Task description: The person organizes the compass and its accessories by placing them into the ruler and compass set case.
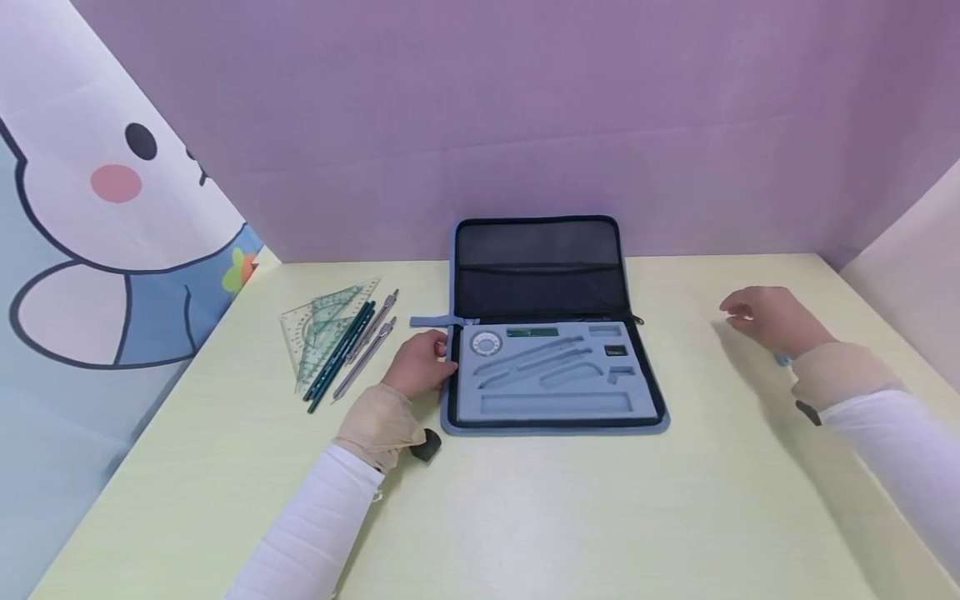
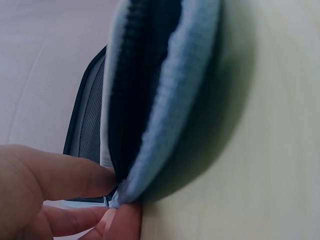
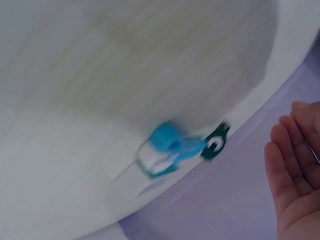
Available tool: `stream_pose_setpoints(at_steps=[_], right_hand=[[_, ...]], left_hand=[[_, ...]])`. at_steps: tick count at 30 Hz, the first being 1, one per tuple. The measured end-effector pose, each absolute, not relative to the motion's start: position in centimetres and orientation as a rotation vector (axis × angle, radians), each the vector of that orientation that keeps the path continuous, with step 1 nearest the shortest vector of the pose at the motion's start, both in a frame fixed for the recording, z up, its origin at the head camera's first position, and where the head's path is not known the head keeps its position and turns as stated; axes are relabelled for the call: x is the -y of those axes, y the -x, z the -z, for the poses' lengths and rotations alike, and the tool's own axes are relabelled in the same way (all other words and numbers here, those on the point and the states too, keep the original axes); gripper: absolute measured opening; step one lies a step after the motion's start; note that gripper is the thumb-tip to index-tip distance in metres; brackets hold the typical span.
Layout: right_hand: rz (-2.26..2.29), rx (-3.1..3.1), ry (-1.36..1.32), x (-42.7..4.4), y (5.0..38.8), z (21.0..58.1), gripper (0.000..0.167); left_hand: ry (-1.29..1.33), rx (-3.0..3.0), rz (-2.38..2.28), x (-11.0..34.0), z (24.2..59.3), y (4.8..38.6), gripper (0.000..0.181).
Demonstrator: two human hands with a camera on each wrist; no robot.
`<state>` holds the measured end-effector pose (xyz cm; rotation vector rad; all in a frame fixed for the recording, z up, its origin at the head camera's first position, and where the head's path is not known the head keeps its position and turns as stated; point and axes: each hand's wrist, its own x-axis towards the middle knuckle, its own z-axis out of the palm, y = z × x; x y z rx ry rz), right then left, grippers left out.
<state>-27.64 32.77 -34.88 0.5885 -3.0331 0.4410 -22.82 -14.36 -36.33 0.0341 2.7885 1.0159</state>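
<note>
A blue zip case (image 1: 555, 427) lies unfolded on the table, its dark mesh lid (image 1: 540, 242) raised against the purple backdrop. Its grey foam insert (image 1: 555, 383) has shaped hollows; in it sit a white round disc (image 1: 486, 343), a flat green piece (image 1: 532, 332) and a small dark green block (image 1: 616, 350). With fingertips above and below, my left hand (image 1: 418, 364) pinches the case's left rim (image 2: 175, 95). My right hand (image 1: 776, 319) is over the table at the right, holding nothing; its fingers (image 3: 285, 175) are extended in the right wrist view.
Left of the case lie clear set squares (image 1: 318, 329), dark green pencils (image 1: 341, 354) and two metal compasses (image 1: 363, 360). Below my right wrist are a blurred blue item (image 3: 167, 137), a white block (image 3: 137, 177) and a dark green piece (image 3: 216, 142). A purple cloth (image 1: 525, 125) closes off the back.
</note>
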Motion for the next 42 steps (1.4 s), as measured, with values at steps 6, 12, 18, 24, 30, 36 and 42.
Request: stream_pose_setpoints(at_steps=[6,12,18,24,30,36,42], right_hand=[[-0.434,3.055,-0.518,-33.5,28.4,34.5,0.024],[-0.399,3.088,-0.442,-33.8,28.9,34.4,0.027],[-0.328,3.153,-0.406,-34.2,29.5,34.4,0.029],[-0.286,3.189,-0.395,-34.8,30.1,34.6,0.030],[-0.249,3.213,-0.392,-35.2,30.5,34.7,0.027],[-0.246,3.202,-0.407,-35.5,30.6,35.0,0.026],[-0.262,3.193,-0.389,-35.6,30.7,35.2,0.024]], left_hand=[[-0.025,-2.787,-1.016,14.5,36.3,22.8,0.041],[-0.032,-2.791,-1.013,14.4,36.1,22.6,0.041],[-0.021,-2.787,-1.016,14.3,36.1,22.6,0.042],[-0.027,-2.789,-1.022,14.3,36.1,22.7,0.041],[-0.024,-2.786,-1.034,14.3,36.3,22.8,0.040],[-0.022,-2.787,-1.034,14.3,36.2,22.8,0.039],[-0.034,-2.799,-1.029,14.3,36.2,22.8,0.039]])
